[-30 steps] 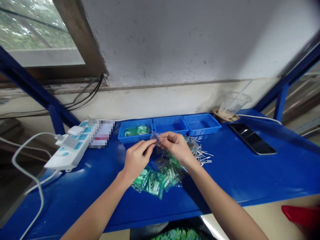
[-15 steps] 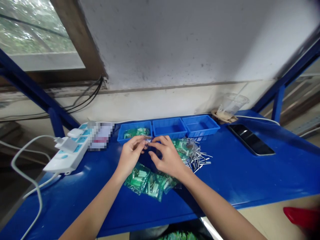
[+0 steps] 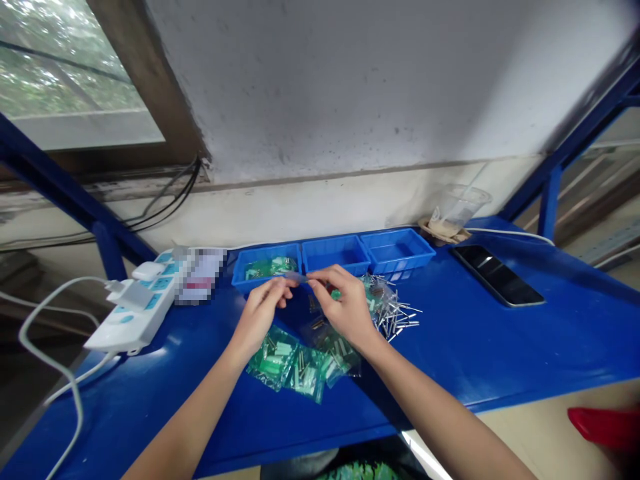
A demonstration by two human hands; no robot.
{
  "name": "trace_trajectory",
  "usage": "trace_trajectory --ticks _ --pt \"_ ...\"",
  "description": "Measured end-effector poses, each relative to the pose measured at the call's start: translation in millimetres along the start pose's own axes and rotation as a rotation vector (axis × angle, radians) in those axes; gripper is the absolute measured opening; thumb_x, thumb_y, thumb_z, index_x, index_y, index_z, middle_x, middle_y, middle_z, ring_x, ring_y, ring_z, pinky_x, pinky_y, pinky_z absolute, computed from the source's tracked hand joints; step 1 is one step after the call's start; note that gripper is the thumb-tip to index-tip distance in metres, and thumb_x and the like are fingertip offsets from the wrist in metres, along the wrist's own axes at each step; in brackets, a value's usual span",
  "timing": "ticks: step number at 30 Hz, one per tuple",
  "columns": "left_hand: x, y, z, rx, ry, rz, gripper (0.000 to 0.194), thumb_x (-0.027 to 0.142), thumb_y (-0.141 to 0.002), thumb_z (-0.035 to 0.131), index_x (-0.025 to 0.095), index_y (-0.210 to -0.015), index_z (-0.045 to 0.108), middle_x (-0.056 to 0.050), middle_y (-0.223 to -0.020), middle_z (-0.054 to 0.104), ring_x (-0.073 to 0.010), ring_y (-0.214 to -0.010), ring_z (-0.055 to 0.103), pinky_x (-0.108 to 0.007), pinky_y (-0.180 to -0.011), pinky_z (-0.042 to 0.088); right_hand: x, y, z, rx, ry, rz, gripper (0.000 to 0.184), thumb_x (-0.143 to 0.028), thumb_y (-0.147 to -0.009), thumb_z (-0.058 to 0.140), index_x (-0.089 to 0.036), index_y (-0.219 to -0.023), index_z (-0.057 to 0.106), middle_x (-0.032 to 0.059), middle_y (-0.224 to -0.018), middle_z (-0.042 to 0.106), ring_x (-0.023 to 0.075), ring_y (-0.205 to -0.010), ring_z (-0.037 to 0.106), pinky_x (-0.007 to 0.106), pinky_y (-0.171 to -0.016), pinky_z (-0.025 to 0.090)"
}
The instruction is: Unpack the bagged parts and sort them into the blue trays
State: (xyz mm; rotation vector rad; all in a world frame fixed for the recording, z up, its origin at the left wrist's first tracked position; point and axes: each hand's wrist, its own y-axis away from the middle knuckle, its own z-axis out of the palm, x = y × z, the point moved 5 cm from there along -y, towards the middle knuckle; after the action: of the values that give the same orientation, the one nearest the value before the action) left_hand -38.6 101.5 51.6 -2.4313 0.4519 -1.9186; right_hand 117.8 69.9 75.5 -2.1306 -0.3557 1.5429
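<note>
Between my hands is a small clear plastic bag (image 3: 299,276), held stretched just in front of the blue bins. My left hand (image 3: 261,307) pinches one end, its fingers curled in. The other end is gripped by my right hand (image 3: 345,303) between thumb and forefinger. What the bag contains is too small to make out. Below my hands lie several green packets (image 3: 305,373) with white plugs and metal screws inside. A clear packet (image 3: 343,353) lies partly over them. Beside my right hand is a loose pile of silvery metal pins (image 3: 397,315).
Three blue bins (image 3: 336,267) line the back; the left one holds green packets (image 3: 273,267). A white power strip (image 3: 140,313) with plugs and cables lies at left, a black phone (image 3: 497,275) at right. A plastic cup (image 3: 455,213) stands at the back right.
My right hand's fingers have closed from spread to a pinch on the bag's end. A brownish metal piece seen at my left fingertips no longer shows. The view has shifted slightly.
</note>
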Motion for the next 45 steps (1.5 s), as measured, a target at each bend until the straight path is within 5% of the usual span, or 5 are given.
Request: trace_trajectory --ticks 6,18,27,31,45 --pt "-6 -2 -4.2 0.047 0.296 -0.137 0.022 0.036 -0.079 0.062 0.016 -0.087 0.065 0.0 -0.067 0.059 -0.0098 -0.054 0.05 -0.021 -0.05 0.039 -14 10 12 -0.1 0.162 -0.325 0.024 -0.013 -0.083 0.048 -0.02 -0.096 0.066 0.0082 -0.099 0.059 0.0184 -0.095 0.054 0.035 -0.082 0.046" --pt "38 17 7.8 0.054 -0.507 0.66 0.015 0.015 -0.083 0.058 0.024 -0.089 0.068 -0.004 -0.093 0.065 -0.0188 -0.094 0.056 -0.037 -0.086 0.043 29 -1 12 -0.091 -0.38 0.505 0.029 -0.043 -0.077 0.058 -0.017 -0.065 0.061 -0.0028 -0.055 0.052 0.0097 -0.051 0.045 0.023 -0.052 0.037" --pt "-2 1 2.2 -0.106 0.208 -0.208 0.06 0.062 -0.087 0.031 0.015 -0.085 0.068 -0.007 -0.073 0.063 -0.0122 -0.056 0.053 -0.023 -0.048 0.038 -11 3 3 -0.051 0.168 -0.199 0.018 -0.022 -0.087 0.049 -0.019 -0.09 0.066 0.0057 -0.087 0.063 0.0174 -0.083 0.055 0.032 -0.076 0.044" --pt "-9 1 0.6 -0.057 0.35 -0.321 0.027 0.041 -0.074 0.066 0.014 -0.081 0.065 -0.002 -0.067 0.061 -0.0087 -0.053 0.052 -0.018 -0.045 0.036 -13 9 13 -0.16 0.317 -0.341 0.021 -0.02 -0.087 0.048 -0.022 -0.096 0.067 0.0081 -0.1 0.058 0.0199 -0.092 0.051 0.036 -0.081 0.044" --pt "44 23 1.3 0.235 -0.51 0.765 0.017 0.009 -0.081 0.057 0.023 -0.084 0.067 -0.001 -0.083 0.07 -0.0174 -0.083 0.061 -0.036 -0.08 0.049 27 6 13 -0.44 -0.545 0.851 0.045 -0.058 -0.075 0.057 -0.014 -0.068 0.062 0.0033 -0.056 0.061 0.0073 -0.041 0.045 0.019 -0.037 0.024"
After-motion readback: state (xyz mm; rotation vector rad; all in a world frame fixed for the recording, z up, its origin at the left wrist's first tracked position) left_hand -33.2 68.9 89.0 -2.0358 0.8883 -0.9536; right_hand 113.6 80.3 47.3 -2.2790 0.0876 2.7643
